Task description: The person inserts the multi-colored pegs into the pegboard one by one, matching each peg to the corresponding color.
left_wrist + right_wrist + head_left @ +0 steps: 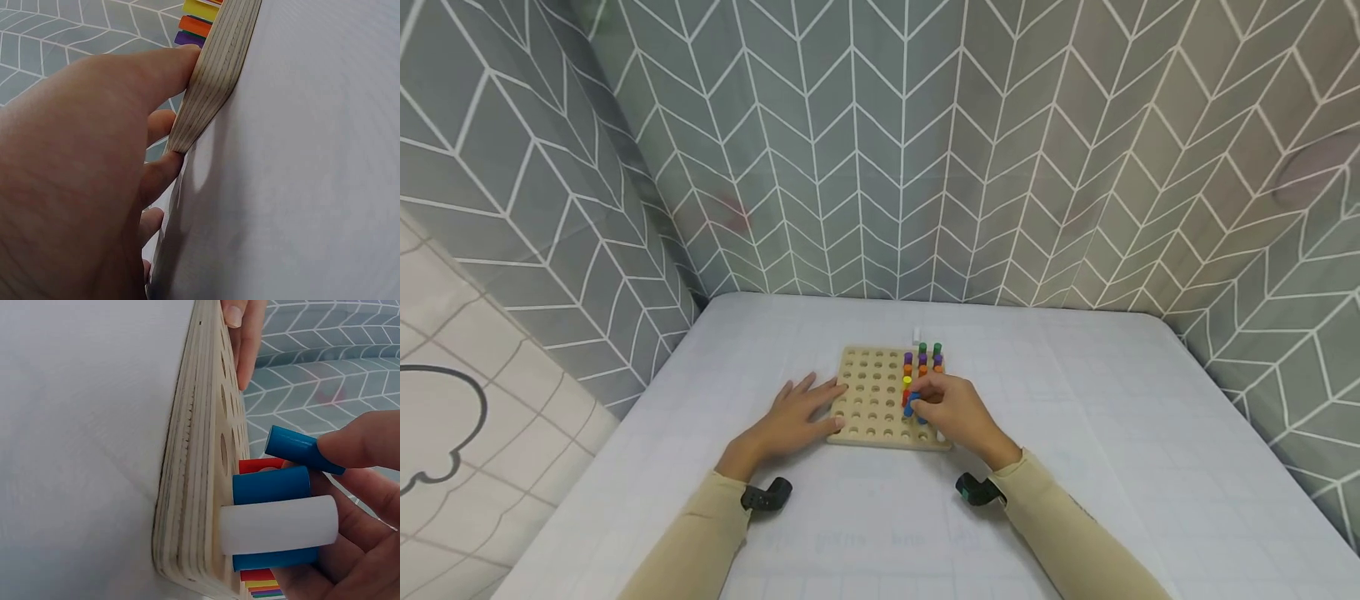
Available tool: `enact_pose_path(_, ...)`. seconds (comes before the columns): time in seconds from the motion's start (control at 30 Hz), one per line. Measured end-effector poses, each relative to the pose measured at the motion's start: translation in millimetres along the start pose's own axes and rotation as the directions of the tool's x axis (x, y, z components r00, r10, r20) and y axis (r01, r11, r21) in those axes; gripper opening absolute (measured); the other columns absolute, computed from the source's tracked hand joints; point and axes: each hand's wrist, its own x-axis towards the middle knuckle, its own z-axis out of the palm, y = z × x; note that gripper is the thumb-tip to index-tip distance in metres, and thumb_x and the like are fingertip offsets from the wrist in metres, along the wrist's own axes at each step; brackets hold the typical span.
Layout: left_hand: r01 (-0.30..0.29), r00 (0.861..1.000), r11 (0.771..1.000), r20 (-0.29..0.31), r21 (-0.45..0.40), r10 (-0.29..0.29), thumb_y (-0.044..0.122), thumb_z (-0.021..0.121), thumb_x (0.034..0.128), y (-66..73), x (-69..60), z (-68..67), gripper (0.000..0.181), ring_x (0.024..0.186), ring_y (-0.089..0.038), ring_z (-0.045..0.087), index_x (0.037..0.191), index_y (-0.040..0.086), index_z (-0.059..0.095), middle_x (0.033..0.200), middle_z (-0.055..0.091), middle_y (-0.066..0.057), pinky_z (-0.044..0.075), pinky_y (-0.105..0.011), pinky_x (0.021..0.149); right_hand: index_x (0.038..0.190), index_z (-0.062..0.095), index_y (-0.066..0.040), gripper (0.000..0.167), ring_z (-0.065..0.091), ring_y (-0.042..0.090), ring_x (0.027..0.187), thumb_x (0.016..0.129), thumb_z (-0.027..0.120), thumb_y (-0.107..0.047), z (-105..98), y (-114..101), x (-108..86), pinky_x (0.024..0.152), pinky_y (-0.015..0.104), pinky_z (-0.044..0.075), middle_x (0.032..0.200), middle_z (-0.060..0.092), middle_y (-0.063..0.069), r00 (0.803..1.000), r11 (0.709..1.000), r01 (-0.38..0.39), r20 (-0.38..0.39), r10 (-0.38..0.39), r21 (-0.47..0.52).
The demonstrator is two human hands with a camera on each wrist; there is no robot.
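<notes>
A wooden pegboard [865, 439] with rows of round holes lies flat on the table. My right hand [958, 410] pinches a blue peg [294, 447] between thumb and fingers, tilted above the board's right side. Beside it, upright in holes, stand a white peg [281, 525] and another blue peg [275, 484]. Columns of coloured pegs, among them a yellow peg [907, 380] and a purple peg [908, 357], fill holes further back on the right. My left hand [793, 417] rests at the board's left edge with fingers spread, fingertips touching the wood.
A small white piece [916, 336] lies on the table [1075, 400] just past the board's far edge. Patterned grey curtains [887, 150] hang behind the table and at both sides. Dark wrist devices sit on both forearms.
</notes>
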Motion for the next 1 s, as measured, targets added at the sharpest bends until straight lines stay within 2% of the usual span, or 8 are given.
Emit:
enact_pose_path(0.33, 0.005, 1.0, 1.0, -0.006, 0.013, -0.005, 0.06, 0.051, 0.0982, 0.5, 1.8, -0.2, 0.067, 0.153, -0.035, 0.009, 0.155, 0.026, 0.041, 0.163, 0.029, 0.002, -0.002, -0.059, 0.12, 0.103, 0.075, -0.005, 0.017, 0.07, 0.013, 0.084, 0.086, 0.074, -0.001, 1.4, 2.1, 1.4, 0.077, 0.031, 0.058, 0.095, 0.073, 0.002, 0.995, 0.993, 0.1, 0.035, -0.098, -0.069)
enact_pose_path(0.63, 0.016, 1.0, 1.0, 0.0, 0.01, -0.016, 0.058, 0.051, 0.0984, 1.4, 0.5, 0.3, 0.066, 0.153, -0.034, 0.009, 0.155, 0.026, 0.041, 0.163, 0.029, 0.002, -0.003, -0.058, 0.12, 0.104, 0.075, -0.006, 0.017, 0.067, 0.009, 0.082, 0.087, 0.073, -0.001, 5.7, 9.3, 2.1, 0.074, 0.027, 0.057, 0.094, 0.073, 0.0, 0.988, 0.98, 0.148, 0.054, -0.141, -0.137)
enact_pose_path(1.0, 0.008, 1.0, 1.0, -0.004, 0.002, -0.008, 0.057, 0.052, 0.0983, 3.3, -0.5, 0.5, 0.066, 0.152, -0.037, 0.01, 0.154, 0.023, 0.043, 0.162, 0.031, -0.002, -0.001, -0.06, 0.119, 0.103, 0.074, -0.006, 0.017, 0.064, 0.009, 0.079, 0.086, 0.074, -0.003, 6.9, 7.6, 0.8, 0.073, 0.027, 0.056, 0.093, 0.072, 0.0, 0.987, 0.971, 0.159, 0.058, -0.151, -0.18)
